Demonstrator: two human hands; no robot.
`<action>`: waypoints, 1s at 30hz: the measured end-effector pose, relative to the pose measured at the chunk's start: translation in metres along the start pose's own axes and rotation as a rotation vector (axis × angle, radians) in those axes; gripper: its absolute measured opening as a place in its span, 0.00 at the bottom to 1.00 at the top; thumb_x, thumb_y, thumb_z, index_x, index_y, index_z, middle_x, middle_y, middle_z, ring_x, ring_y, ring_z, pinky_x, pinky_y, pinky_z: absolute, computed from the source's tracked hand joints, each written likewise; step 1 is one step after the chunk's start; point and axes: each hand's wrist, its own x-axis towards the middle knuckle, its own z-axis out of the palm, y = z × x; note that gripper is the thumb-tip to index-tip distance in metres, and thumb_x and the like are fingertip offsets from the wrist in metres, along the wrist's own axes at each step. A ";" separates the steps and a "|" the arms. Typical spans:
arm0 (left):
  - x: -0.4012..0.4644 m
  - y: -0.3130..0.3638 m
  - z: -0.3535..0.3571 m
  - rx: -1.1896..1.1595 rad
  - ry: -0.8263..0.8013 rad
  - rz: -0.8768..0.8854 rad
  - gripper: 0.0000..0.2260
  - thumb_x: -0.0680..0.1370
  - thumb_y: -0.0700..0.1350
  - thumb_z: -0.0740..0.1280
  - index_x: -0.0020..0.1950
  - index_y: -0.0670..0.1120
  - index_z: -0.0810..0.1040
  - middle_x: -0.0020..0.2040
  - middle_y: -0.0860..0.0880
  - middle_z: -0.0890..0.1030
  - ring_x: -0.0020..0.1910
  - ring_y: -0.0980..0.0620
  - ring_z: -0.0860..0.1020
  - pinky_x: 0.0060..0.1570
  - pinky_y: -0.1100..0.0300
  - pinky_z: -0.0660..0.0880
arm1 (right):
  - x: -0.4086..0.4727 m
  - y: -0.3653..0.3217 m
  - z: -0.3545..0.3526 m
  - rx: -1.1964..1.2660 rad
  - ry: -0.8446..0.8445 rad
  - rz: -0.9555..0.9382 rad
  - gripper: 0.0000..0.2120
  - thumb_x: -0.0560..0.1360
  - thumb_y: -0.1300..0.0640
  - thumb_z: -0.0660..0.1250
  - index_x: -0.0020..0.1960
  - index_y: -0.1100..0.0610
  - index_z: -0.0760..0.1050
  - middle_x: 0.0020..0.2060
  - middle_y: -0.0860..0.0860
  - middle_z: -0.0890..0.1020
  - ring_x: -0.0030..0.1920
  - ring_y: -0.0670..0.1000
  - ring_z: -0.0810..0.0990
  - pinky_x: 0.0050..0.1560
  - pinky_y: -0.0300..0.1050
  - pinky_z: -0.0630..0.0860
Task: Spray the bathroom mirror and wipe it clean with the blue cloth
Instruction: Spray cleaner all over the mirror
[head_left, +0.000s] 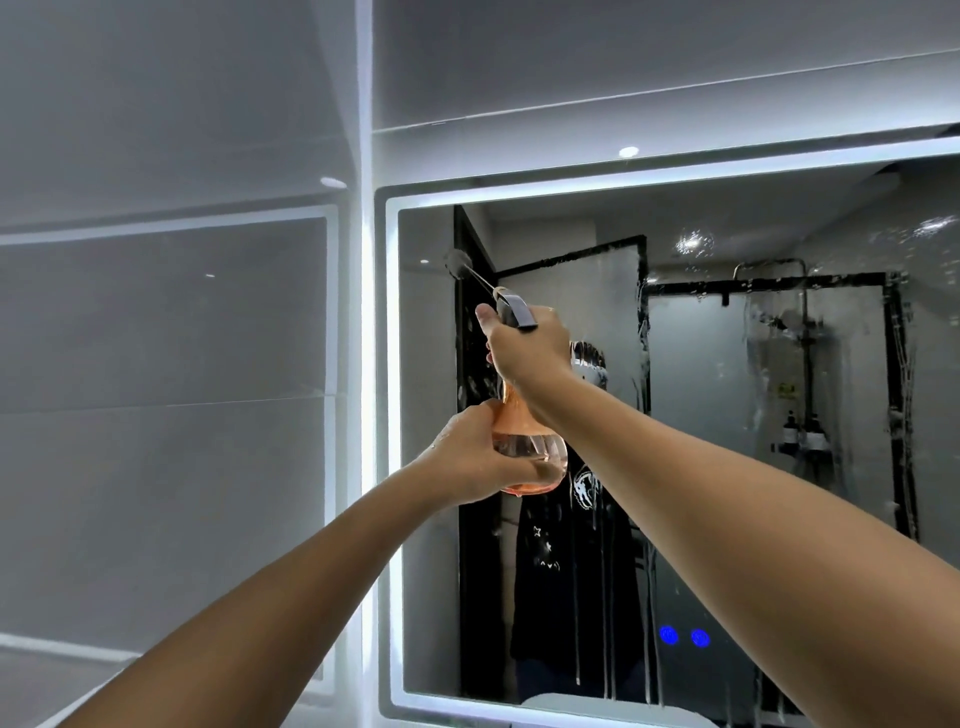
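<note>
Single head-worn view, angled forward and upward. It sits close behind both raised hands, facing the mirror (727, 467) just beyond them.

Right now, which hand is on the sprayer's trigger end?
The right hand, gripping the spray bottle at its top; the left hand holds its round base.

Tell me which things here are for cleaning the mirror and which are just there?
For the job: spray bottle, held by left hand and right hand; mirror, already wet. The cloth is not in view.

Just there: wall tiles, blue touch buttons.
</note>
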 end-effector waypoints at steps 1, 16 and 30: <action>0.000 0.000 -0.001 0.013 -0.003 0.006 0.21 0.69 0.47 0.78 0.56 0.50 0.72 0.42 0.57 0.78 0.36 0.62 0.75 0.25 0.75 0.67 | -0.001 0.000 0.000 0.001 0.013 0.004 0.21 0.77 0.51 0.67 0.28 0.54 0.67 0.28 0.50 0.73 0.33 0.52 0.75 0.39 0.48 0.74; -0.010 -0.024 0.031 0.024 -0.133 -0.064 0.38 0.60 0.61 0.78 0.64 0.48 0.71 0.51 0.53 0.81 0.52 0.53 0.79 0.57 0.56 0.77 | -0.018 0.038 -0.009 0.008 -0.154 0.188 0.09 0.76 0.55 0.67 0.46 0.63 0.79 0.46 0.60 0.84 0.44 0.53 0.78 0.43 0.45 0.72; -0.030 -0.035 0.045 0.013 -0.156 -0.093 0.23 0.66 0.52 0.78 0.57 0.49 0.75 0.48 0.52 0.81 0.50 0.51 0.79 0.57 0.55 0.77 | -0.038 0.062 -0.001 0.038 -0.109 0.214 0.14 0.75 0.52 0.69 0.33 0.54 0.72 0.36 0.58 0.82 0.40 0.58 0.81 0.45 0.57 0.77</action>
